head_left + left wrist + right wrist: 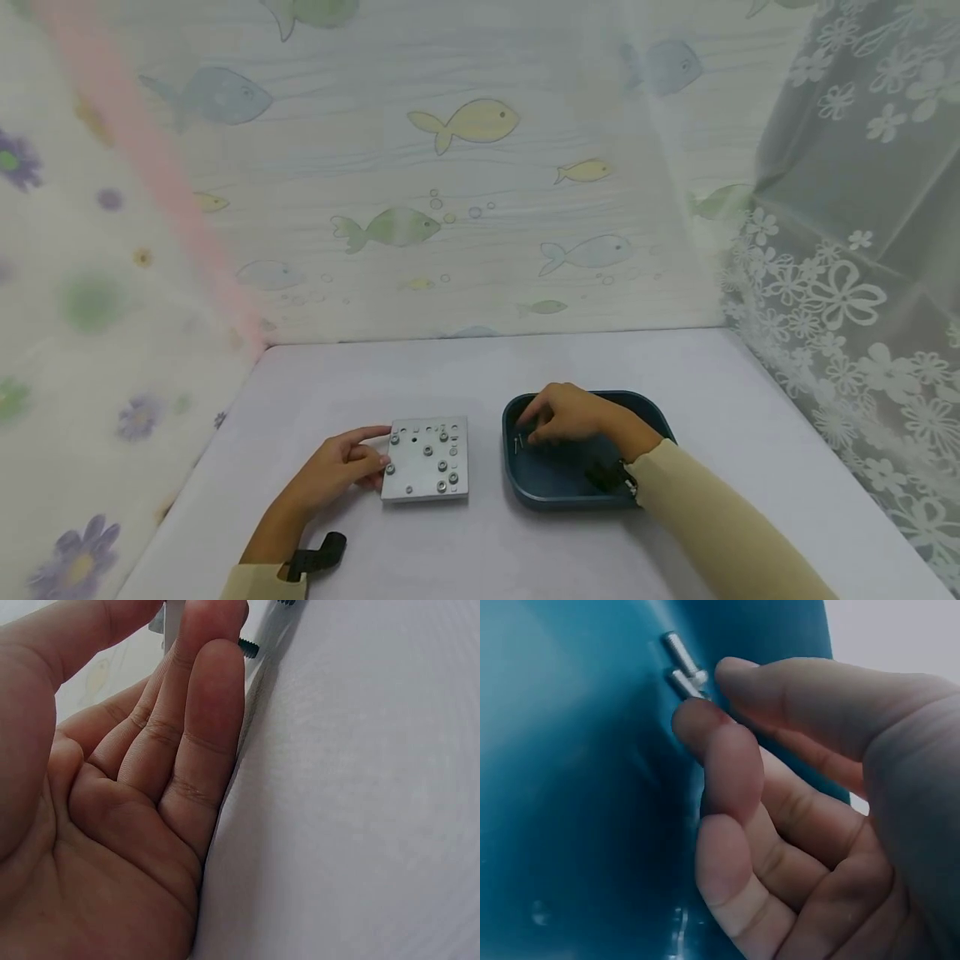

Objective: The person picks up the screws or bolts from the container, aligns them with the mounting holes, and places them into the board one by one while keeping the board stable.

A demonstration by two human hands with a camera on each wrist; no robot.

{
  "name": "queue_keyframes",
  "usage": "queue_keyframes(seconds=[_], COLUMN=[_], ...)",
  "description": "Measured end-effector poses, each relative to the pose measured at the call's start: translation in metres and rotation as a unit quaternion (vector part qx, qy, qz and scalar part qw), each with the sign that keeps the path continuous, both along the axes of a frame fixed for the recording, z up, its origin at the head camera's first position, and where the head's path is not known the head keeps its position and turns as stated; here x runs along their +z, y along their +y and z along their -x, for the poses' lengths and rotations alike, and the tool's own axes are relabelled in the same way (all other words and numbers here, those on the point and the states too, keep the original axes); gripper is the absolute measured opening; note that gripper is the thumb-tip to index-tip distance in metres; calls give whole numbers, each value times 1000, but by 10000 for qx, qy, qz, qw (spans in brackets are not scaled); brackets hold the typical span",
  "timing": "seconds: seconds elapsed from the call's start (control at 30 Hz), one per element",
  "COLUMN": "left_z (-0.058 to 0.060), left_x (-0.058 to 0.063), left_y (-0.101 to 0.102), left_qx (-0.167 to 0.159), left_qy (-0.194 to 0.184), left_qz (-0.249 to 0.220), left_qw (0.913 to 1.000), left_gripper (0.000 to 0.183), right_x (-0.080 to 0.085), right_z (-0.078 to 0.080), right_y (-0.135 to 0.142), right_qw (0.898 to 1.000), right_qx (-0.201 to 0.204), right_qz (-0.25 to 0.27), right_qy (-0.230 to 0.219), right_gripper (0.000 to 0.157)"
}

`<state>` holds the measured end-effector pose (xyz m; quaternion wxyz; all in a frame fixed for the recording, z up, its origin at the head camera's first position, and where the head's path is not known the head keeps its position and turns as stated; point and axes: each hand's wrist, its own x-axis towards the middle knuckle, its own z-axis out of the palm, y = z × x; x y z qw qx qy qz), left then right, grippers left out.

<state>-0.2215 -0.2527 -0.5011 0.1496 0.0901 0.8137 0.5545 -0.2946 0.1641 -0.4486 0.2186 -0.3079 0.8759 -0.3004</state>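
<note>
My left hand [341,467] holds the left edge of a square silver metal plate [415,468], thumb and fingers at its rim. Several socket-head screws stand in the plate's holes. In the left wrist view, a dark threaded screw end [249,648] shows beyond my fingertips, under the plate. My right hand [573,414] reaches down into a dark blue tray [542,503], fingers bent and thumb apart from the index finger. Two small silver screws [681,652] lie in the tray right at those fingertips, seen in the right wrist view.
The white-covered table [330,375] carries the plate on the left and the tray on the right. A curtain with fish prints [465,250] hangs behind, and a lacy curtain [847,292] borders the right side. A black strap [318,557] circles my left wrist.
</note>
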Motion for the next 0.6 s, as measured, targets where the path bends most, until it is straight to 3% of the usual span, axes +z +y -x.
queue_keyframes(seconds=[0.4, 0.6], left_z=[-6, -3], left_x=[-3, -1], left_y=[-3, -2], left_qx=[7, -51], left_qy=[-43, 94], left_qz=[-154, -86], left_qw=[9999, 9999], left_gripper=[68, 66], right_x=[-8, -6], right_z=[-6, -5], right_y=[-8, -10], right_qw=[9995, 9994], right_qx=[-22, -60], right_qz=[-293, -307], right_qy=[95, 113], right_gripper=[28, 22])
